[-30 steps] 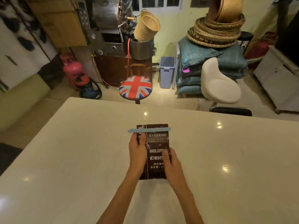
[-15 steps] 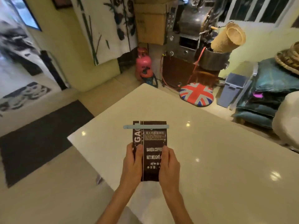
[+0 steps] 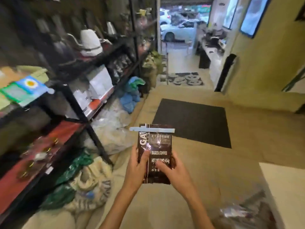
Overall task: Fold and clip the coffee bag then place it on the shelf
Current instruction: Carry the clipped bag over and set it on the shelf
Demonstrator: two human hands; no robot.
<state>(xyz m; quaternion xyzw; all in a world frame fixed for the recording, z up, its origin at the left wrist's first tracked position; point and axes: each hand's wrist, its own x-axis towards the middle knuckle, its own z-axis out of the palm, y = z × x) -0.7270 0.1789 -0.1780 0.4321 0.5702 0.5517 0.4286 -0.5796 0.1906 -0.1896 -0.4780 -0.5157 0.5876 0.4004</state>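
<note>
Much of the shelf (image 3: 79,111) at my left is smeared by blur, so most of what sits on its dark metal tiers is hard to name; I can pick out a white kettle (image 3: 90,40) up high and red boards lower down. Sacks (image 3: 92,184) slump on the floor at its foot, pale and green, their edges soft and unclear. My left hand (image 3: 136,169) grips the left edge of the bag (image 3: 156,154), thumb across its front. The bag is dark, glossy and upright in the air between my hands, over the tan floor, apart from the shelf. A pale blue clip (image 3: 151,129) runs straight across its folded top. My right hand (image 3: 173,173) clasps the lower right side, hiding part of the print. Beyond lies a black mat (image 3: 194,121). Further right, a pale table (image 3: 283,187) corner is cut off by the frame.
</note>
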